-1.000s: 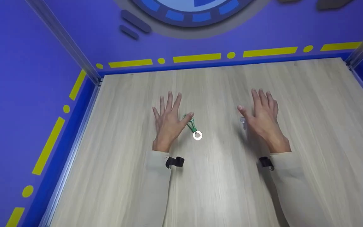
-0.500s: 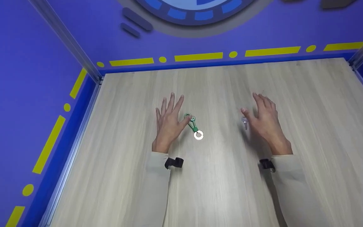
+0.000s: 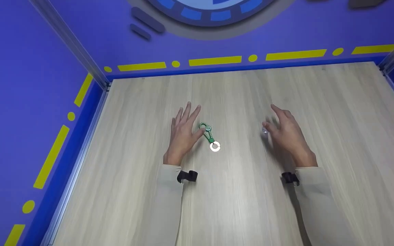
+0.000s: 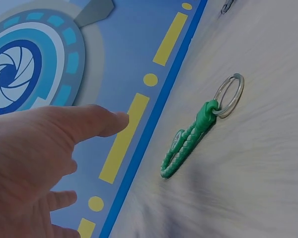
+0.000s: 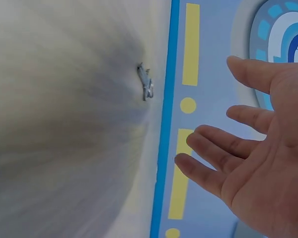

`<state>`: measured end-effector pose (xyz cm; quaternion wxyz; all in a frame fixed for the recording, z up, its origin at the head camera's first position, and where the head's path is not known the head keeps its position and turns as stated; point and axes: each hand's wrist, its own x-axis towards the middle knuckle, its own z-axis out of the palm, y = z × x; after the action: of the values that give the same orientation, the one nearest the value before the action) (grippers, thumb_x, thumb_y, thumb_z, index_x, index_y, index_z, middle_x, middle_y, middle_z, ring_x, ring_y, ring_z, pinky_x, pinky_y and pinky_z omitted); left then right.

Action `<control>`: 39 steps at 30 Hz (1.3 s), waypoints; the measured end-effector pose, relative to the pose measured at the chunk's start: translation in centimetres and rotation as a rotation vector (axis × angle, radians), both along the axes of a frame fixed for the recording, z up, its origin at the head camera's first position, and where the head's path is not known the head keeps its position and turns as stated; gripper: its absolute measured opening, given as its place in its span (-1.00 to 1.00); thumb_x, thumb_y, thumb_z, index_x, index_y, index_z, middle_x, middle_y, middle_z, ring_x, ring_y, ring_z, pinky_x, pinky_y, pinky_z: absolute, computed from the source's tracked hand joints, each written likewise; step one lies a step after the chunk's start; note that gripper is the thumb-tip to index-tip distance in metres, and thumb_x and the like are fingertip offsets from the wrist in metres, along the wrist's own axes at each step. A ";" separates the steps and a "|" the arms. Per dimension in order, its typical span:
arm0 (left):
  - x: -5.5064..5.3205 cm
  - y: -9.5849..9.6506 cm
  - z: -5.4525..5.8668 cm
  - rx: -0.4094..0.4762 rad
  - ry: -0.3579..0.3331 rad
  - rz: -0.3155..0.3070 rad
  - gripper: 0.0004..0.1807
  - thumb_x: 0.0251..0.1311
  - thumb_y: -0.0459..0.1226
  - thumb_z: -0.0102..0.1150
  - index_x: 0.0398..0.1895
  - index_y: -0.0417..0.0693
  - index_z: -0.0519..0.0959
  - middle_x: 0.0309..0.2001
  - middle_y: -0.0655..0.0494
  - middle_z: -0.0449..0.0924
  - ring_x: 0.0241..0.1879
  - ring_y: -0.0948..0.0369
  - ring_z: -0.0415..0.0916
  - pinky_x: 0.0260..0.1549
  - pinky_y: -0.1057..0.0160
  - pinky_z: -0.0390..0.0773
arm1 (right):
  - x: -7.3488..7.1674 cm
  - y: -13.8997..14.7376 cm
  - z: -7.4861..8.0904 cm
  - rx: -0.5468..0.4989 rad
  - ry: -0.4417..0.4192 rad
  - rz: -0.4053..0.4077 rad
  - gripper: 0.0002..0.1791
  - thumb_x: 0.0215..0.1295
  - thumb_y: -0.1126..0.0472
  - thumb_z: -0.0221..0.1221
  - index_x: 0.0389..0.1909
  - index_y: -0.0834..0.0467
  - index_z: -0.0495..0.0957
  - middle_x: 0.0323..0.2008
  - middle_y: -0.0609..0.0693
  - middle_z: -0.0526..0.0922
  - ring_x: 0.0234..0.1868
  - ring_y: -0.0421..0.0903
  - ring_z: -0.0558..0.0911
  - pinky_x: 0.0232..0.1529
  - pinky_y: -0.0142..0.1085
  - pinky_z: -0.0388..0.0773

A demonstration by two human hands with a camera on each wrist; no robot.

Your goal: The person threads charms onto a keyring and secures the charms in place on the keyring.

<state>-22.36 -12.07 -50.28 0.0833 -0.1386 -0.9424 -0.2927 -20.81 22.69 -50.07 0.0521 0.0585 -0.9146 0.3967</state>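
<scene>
Both hands lifted off table (image 3: 238, 205), green keychain (image 3: 208, 134), small key (image 3: 264, 131) between.

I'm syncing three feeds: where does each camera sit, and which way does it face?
Head: worn high, looking down at the table; both hands, left hand and right hand, and sleeves show.
Left wrist: low beside the palm, facing the green keychain.
Right wrist: low, facing the small metal piece; open fingers show.
Head and left wrist share the keychain.

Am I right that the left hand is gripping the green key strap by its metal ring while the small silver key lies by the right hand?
Not quite: the left hand is open beside the green key strap, gripping nothing, and its metal ring lies free on the table, as the left wrist view shows. The small silver key does lie by the right hand.
</scene>
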 end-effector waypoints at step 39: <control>0.1 1.1 -1.9 -0.019 -0.082 -0.190 -0.43 0.19 -0.57 0.23 0.29 -0.11 0.68 0.50 -0.14 0.40 0.52 -0.24 0.24 0.48 -0.21 0.21 | -1.3 0.4 -1.2 0.113 -0.130 0.015 -0.55 0.51 0.26 0.27 0.25 0.48 0.55 -0.04 0.39 0.60 -0.04 0.28 0.60 0.07 0.17 0.51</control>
<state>-22.29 -11.00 -52.17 0.0155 -0.2159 -0.9304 -0.2958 -22.10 23.07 -51.30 -0.0136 0.0422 -0.9366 0.3476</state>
